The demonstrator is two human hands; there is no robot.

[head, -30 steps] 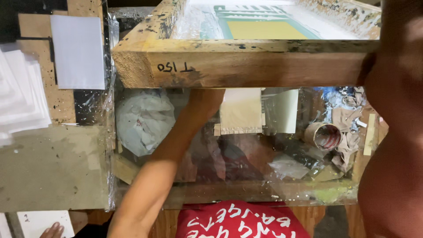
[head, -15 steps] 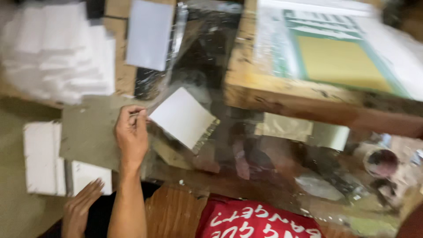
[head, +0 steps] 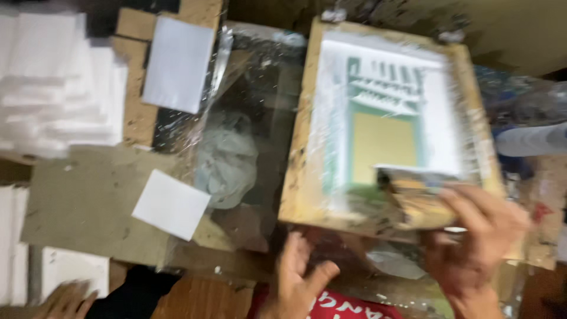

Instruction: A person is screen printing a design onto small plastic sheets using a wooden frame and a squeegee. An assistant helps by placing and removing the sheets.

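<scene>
The right hand (head: 472,236) grips a squeegee (head: 413,198) on the near part of the wooden printing screen (head: 384,124) at the desk's right side, while the left hand (head: 298,277), fingers spread and empty, hovers just below the frame's near left corner.

In front of you lies a wooden-framed printing screen (head: 384,127), its mesh white with a green-bordered yellow rectangle and green bars at the far end. To its left, a small white blank card (head: 171,204) sits tilted on grey board. Farther off, another white card (head: 179,64) rests on brown cardboard, beside stacked white sheets (head: 56,88) at far left.
</scene>
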